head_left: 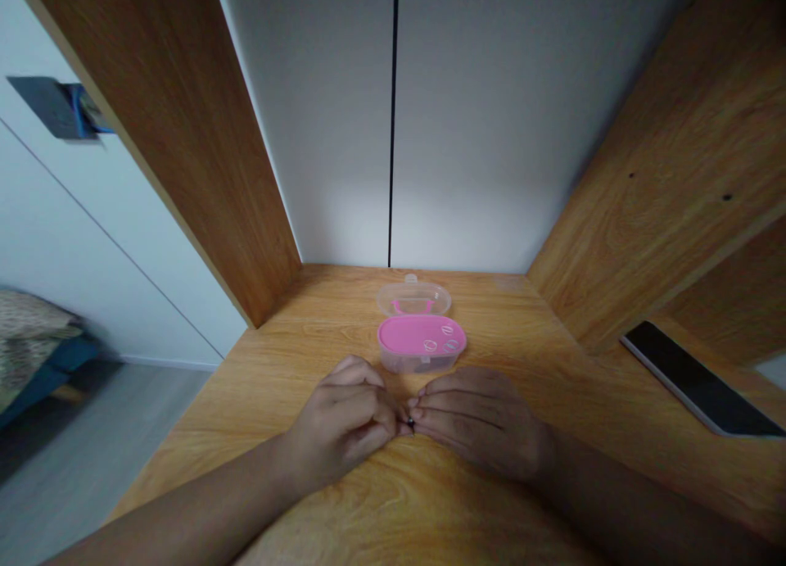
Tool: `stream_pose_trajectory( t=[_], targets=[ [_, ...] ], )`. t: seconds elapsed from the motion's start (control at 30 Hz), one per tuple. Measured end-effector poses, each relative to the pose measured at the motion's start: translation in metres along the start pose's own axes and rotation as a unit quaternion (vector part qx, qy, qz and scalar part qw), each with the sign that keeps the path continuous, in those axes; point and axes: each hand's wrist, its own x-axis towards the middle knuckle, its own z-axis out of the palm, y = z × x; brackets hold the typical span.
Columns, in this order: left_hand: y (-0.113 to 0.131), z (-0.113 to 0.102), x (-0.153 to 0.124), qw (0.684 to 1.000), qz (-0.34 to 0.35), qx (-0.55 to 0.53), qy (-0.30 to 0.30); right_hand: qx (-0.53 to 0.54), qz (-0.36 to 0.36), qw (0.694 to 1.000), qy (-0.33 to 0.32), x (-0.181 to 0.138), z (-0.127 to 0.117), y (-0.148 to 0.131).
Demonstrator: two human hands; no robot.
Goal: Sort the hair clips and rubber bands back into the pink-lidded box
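Observation:
Just in front of a small plastic box, my left hand [347, 410] and my right hand [479, 418] meet low over the wooden tabletop. Both are closed, with their fingertips pinched around a tiny dark, shiny piece [411, 422]; most of it is hidden by the fingers. The oval box has a see-through body and a pink top surface [408, 335] with several pale loop shapes at its right end; whether these are printed or lying there I cannot tell. Behind it is a clear lid [414, 292] with a pink handle.
The wooden tabletop [295, 361] ends at a pale panel [344, 181] at the back, with wooden sides left and right. A dark-screened phone [700, 378] lies at the right. Beyond the left edge are the grey floor and a bed corner [37, 353].

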Motion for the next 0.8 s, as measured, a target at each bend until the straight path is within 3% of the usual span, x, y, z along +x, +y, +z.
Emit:
stream_pose_trajectory(
  t=[0.8],
  targets=[
    [-0.0009,-0.0028,-0.0046,0.999,0.013,-0.025,-0.031,-0.055,0.027,0.998,0.035,-0.0006,-0.0006,-0.0024]
  ],
)
